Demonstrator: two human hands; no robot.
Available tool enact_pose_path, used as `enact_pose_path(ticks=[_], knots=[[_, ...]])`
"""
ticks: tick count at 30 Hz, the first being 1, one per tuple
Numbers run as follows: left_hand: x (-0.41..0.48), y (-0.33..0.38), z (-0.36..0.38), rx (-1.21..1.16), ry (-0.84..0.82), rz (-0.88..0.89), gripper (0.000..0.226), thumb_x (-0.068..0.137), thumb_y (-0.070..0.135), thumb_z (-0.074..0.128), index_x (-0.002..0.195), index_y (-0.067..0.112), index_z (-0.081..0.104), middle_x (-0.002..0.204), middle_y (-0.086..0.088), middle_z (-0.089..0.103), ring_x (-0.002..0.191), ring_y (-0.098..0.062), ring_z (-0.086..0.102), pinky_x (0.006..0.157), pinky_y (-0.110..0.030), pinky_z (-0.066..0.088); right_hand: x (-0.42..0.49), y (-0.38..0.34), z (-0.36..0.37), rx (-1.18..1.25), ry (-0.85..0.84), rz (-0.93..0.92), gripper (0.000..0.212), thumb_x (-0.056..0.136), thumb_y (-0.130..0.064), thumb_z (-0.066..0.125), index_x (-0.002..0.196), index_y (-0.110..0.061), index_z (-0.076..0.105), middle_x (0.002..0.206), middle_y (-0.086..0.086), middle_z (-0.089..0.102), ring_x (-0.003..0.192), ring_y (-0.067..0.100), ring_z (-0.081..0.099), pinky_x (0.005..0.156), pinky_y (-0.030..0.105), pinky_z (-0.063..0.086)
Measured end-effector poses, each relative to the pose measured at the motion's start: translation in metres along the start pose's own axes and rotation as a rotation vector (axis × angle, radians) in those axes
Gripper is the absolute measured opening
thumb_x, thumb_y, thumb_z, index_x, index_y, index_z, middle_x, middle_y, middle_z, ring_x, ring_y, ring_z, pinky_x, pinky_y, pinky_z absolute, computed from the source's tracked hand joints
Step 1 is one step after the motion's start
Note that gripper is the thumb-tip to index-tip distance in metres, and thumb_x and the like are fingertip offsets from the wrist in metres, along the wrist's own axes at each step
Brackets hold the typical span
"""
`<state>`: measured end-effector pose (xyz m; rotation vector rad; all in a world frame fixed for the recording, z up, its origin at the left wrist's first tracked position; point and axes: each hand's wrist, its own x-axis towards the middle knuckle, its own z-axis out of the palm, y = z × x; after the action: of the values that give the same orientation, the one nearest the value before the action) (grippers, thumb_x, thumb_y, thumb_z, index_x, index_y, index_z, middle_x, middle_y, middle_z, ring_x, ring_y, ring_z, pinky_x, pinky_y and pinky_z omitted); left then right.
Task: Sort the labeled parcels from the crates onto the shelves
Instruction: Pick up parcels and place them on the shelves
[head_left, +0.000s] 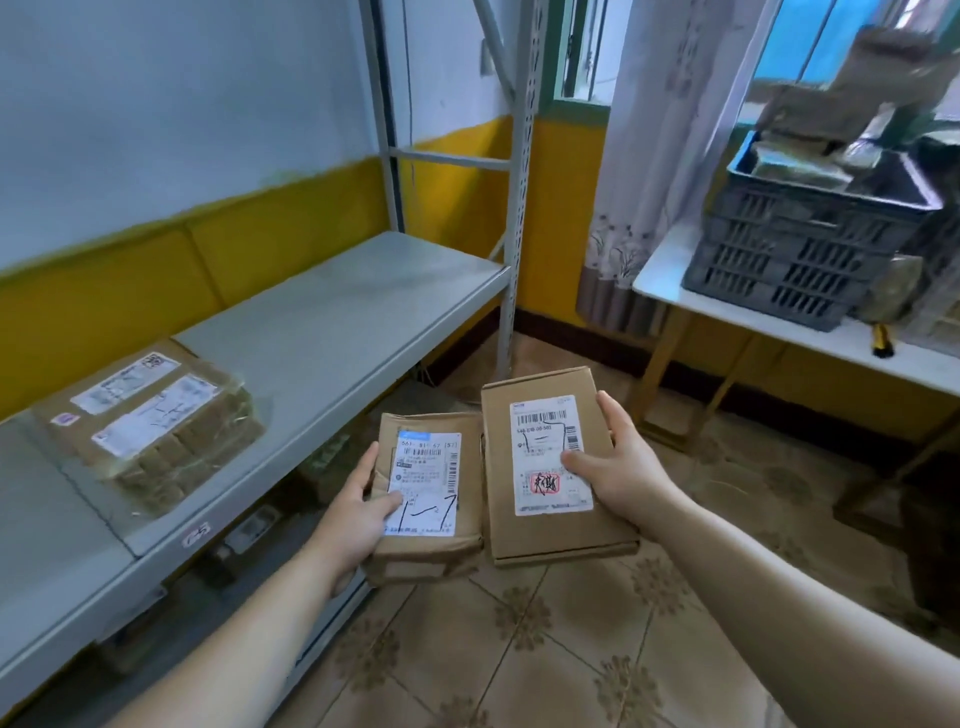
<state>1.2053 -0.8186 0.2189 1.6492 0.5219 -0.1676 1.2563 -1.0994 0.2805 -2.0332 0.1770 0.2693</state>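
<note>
One grey shelf (332, 322) holds one taped parcel (156, 421). One dark crate (810, 249) stands on one white table (670, 275). The left hand (358, 514) grips the smaller parcel (431, 551), the right hand (618, 467) grips the larger parcel (550, 535), both over the tiled floor (519, 649); the wall (156, 156) is white and yellow.

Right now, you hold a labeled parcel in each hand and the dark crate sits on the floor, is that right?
Not quite: the head view shows the dark crate on the white table, not the floor. The left hand holds the smaller parcel and the right hand the larger parcel.
</note>
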Motion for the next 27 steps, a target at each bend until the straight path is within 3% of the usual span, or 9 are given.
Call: enact_pose_path(ticks=[4,7,12,15,20,23,25,27], knots=[[0.055,0.017,0.023,-0.020,-0.009,-0.049,0.070,0.097,0.010,0.053,0.147,0.050,0.023,0.125,0.002,0.062,0.094,-0.020,0.071,0.087,-0.047,0.056,0.063,-0.007,-0.006,-0.058,-0.032,0.030,0.093,0.087,-0.023,0.074,0.154,-0.043,0.012,0.114,-0.016,0.061,0.098,0.011,0.067,0.083,0.038,0.059],[0.081,0.025,0.030,-0.015,0.018,-0.067,0.070,0.098,0.009,0.051,0.148,0.047,0.023,0.129,0.003,0.061,0.097,-0.017,0.069,0.085,-0.041,0.056,0.105,-0.017,-0.008,-0.063,-0.066,0.049,0.092,0.089,-0.021,0.073,0.154,-0.044,0.012,0.100,-0.023,0.056,0.092,0.009,0.068,0.076,0.034,0.060],[0.110,0.021,0.038,-0.044,0.135,-0.099,0.066,0.099,0.008,0.050,0.150,0.041,0.024,0.123,0.006,0.060,0.093,-0.006,0.065,0.065,-0.020,0.048,0.181,-0.025,0.003,-0.130,-0.205,0.055,0.090,0.090,-0.018,0.072,0.154,-0.042,0.014,0.094,-0.024,0.056,0.083,0.008,0.071,0.060,0.028,0.060],[0.123,0.010,0.050,-0.110,0.253,-0.145,0.067,0.098,0.006,0.050,0.150,0.040,0.024,0.127,0.006,0.059,0.092,-0.006,0.065,0.065,-0.019,0.049,0.227,-0.023,0.014,-0.175,-0.317,0.042,0.088,0.090,-0.017,0.071,0.154,-0.041,0.016,0.093,-0.024,0.056,0.079,0.008,0.072,0.053,0.024,0.057],[0.142,-0.014,0.075,-0.225,0.411,-0.220,0.068,0.098,0.003,0.050,0.150,0.038,0.023,0.117,0.009,0.059,0.090,-0.005,0.063,0.071,-0.021,0.048,0.294,-0.016,0.038,-0.274,-0.513,-0.027,0.087,0.091,-0.016,0.070,0.156,-0.037,0.015,0.094,-0.027,0.049,0.088,0.005,0.064,0.067,0.026,0.056],[0.149,-0.030,0.078,-0.267,0.468,-0.278,0.069,0.097,0.005,0.051,0.151,0.038,0.022,0.126,0.010,0.056,0.094,-0.008,0.062,0.079,-0.023,0.046,0.316,-0.010,0.058,-0.278,-0.570,-0.017,0.084,0.093,-0.015,0.068,0.156,-0.036,0.016,0.093,-0.028,0.050,0.085,0.001,0.062,0.067,0.026,0.055],[0.151,-0.041,0.073,-0.284,0.481,-0.307,0.070,0.097,0.004,0.051,0.151,0.038,0.021,0.130,0.007,0.057,0.097,-0.011,0.063,0.084,-0.026,0.047,0.323,-0.006,0.073,-0.262,-0.598,0.016,0.085,0.093,-0.015,0.068,0.156,-0.036,0.015,0.095,-0.024,0.051,0.091,0.009,0.065,0.076,0.034,0.059],[0.155,-0.056,0.063,-0.288,0.492,-0.328,0.071,0.097,0.003,0.051,0.151,0.036,0.021,0.126,0.006,0.059,0.096,-0.013,0.064,0.078,-0.022,0.048,0.328,-0.002,0.095,-0.259,-0.628,0.037,0.086,0.092,-0.014,0.068,0.156,-0.037,0.015,0.099,-0.021,0.054,0.101,0.017,0.067,0.086,0.043,0.059]])
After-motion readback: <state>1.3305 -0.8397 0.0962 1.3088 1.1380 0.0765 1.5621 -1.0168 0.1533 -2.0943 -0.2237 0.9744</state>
